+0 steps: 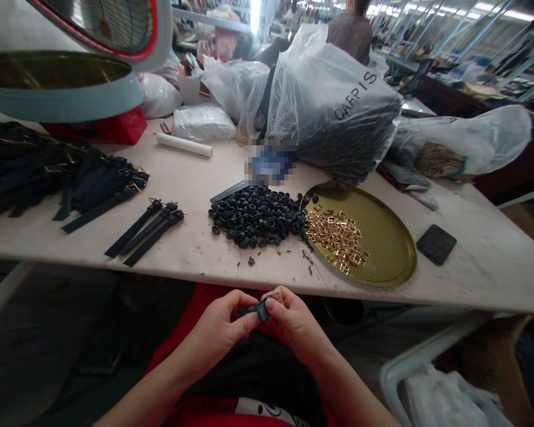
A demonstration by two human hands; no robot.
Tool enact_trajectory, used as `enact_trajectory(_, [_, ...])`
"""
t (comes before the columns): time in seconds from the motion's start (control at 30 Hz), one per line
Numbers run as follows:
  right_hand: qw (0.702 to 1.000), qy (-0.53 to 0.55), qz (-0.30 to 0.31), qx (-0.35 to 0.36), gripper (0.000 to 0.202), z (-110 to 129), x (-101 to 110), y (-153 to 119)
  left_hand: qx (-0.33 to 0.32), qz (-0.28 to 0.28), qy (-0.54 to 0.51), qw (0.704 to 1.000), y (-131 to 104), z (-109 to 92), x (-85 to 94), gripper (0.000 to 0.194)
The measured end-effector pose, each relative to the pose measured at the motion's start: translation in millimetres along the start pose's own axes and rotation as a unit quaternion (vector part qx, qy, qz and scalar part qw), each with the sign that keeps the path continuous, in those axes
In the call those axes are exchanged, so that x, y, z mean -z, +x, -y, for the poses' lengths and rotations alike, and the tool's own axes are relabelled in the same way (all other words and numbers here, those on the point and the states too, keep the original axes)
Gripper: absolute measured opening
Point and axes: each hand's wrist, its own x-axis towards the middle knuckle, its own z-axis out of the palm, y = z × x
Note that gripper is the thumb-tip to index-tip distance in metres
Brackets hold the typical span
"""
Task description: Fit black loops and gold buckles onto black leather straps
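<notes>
Just in front of the table edge, my left hand (231, 317) and my right hand (293, 320) meet over a dark strap (261, 309). The left fingers pinch one end of it. My right thumb and fingers close on the other end, where a bit of gold buckle (276, 295) shows; fingers hide most of the piece. Beyond my hands lies a heap of black strap loops (258, 216). Right of it, gold buckles (338, 237) are spread in a round gold tray (389, 243). Several finished-looking straps with buckles (146, 234) rest to the left.
A big pile of black straps (26, 169) covers the table's left. A fan (111, 24) and round tin (62, 98) stand behind it. A white roll (184, 145), plastic bags (329, 101) and a dark phone-like slab (436, 244) lie farther back and right.
</notes>
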Motion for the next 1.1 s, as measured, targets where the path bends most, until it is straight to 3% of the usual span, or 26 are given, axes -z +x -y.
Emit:
enact_trajectory(0.1, [0.993, -0.077, -0.069, 0.055, 0.023, 3, -2, 5, 0.018, 0.017, -0.058, 0.998, 2, 2, 1.3, 0.025])
enact_trajectory(0.17, [0.981, -0.156, -0.081, 0.079, 0.021, 4, 0, 5, 0.026, 0.026, -0.073, 0.997, 4, 3, 1.5, 0.024])
enact_trajectory(0.23, [0.963, -0.25, -0.042, 0.091, 0.017, 6, 5, 3, 0.037, 0.032, -0.071, 0.996, 6, 6, 0.7, 0.024])
enact_trajectory(0.33, [0.913, -0.39, 0.033, 0.113, 0.008, 9, 12, -2, 0.066, 0.043, -0.062, 0.995, 9, 11, -1.5, 0.024])
enact_trajectory(0.43, [0.871, -0.47, 0.067, 0.126, 0.008, 12, 17, -7, 0.094, 0.058, -0.092, 0.99, 8, 17, -3.4, 0.027])
enact_trajectory(0.6, [0.85, -0.495, 0.13, 0.123, 0.011, 13, 17, -15, 0.124, 0.077, -0.132, 0.98, 0, 25, -7.2, 0.029])
enact_trajectory(0.73, [0.866, -0.472, 0.128, 0.102, 0.009, 5, 16, -23, 0.108, 0.07, -0.113, 0.985, -5, 31, -9.2, 0.029])
enact_trajectory(0.83, [0.882, -0.449, 0.071, 0.127, 0.009, -3, 15, -27, 0.084, 0.08, -0.038, 0.993, -9, 29, -5.3, 0.023])
enact_trajectory(0.9, [0.876, -0.455, 0.047, 0.153, 0.009, -7, 13, -29, 0.079, 0.098, 0.038, 0.991, -14, 24, -1.5, 0.017])
enact_trajectory(1.1, [0.851, -0.479, 0.081, 0.199, 0.011, -8, 9, -39, 0.06, 0.09, 0.127, 0.986, -27, 11, -3.2, 0.017])
